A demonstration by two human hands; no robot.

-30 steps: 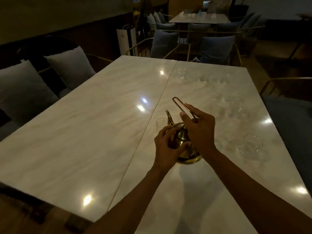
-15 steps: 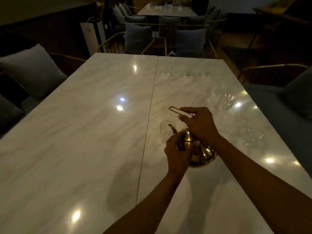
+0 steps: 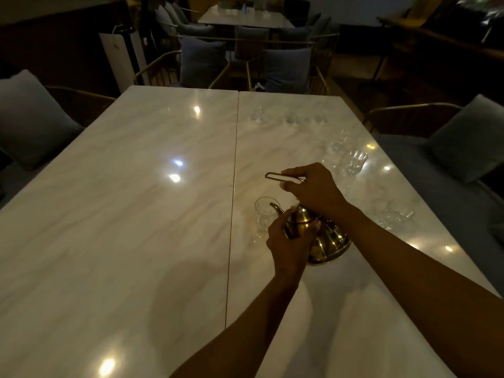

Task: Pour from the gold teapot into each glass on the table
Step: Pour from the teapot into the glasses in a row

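Observation:
The gold teapot (image 3: 327, 240) is tilted to the left over the marble table (image 3: 136, 214), its curved spout just over the rim of a clear glass (image 3: 265, 214). My right hand (image 3: 313, 190) grips the wire loop handle above the pot. My left hand (image 3: 287, 242) presses on the lid and front of the pot. More clear glasses stand to the right (image 3: 353, 162), at the right edge (image 3: 394, 214) and in a row at the far side (image 3: 257, 115). Any liquid stream is too dim to see.
A seam splits the table into two slabs. Grey cushioned chairs with gold frames (image 3: 283, 68) stand at the far end, with cushioned seats at the left (image 3: 30, 121) and right (image 3: 466, 137). A second table (image 3: 245, 19) is farther back.
The view has swung right and closer. My right hand has lowered the wire handle toward level, and the teapot has tipped further left, bringing the spout over the near glass.

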